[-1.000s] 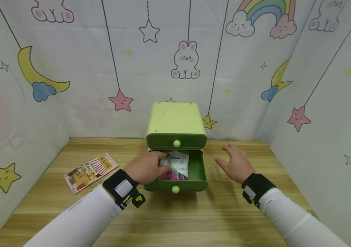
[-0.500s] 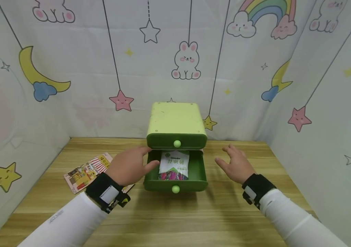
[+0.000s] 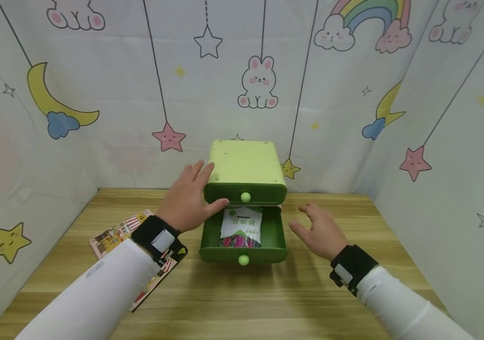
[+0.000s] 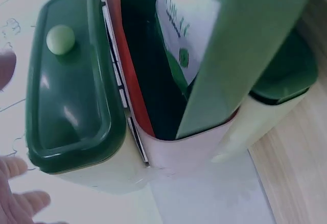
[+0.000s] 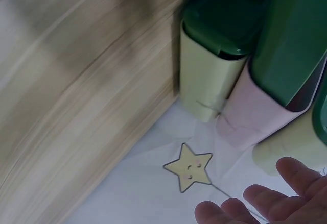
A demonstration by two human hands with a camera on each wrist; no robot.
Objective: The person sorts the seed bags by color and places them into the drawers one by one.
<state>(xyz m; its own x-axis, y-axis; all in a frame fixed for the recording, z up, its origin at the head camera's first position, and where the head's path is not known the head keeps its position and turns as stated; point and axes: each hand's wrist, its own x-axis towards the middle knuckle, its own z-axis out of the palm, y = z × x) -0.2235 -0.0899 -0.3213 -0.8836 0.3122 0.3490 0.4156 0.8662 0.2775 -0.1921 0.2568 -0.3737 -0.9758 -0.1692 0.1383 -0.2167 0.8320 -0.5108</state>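
Observation:
A small drawer unit (image 3: 244, 163) with a pale green top and dark green drawer fronts stands in the middle of the table. Its top drawer (image 3: 225, 194) is closed, while the middle drawer (image 3: 273, 236) is pulled out. Inside that drawer lies a white packet (image 3: 242, 226) with a purple, see-through end. My left hand (image 3: 186, 200) has spread fingers at the unit's upper left corner, its thumb overlapping the top drawer front in the head view. To the right of the unit hovers my right hand (image 3: 320, 231), fingers relaxed, holding nothing. The bottom drawer (image 5: 219, 25) is closed.
Printed cardboard-like sheets (image 3: 110, 238) lie on the wooden table (image 3: 242, 302) to the left, partly hidden under my left arm. A patterned fabric backdrop (image 3: 131, 94) rises behind the table and along both sides.
My left hand has come away from the packet, moved left out of the drawer, then up to the unit's upper left corner. The right hand has shifted only slightly.

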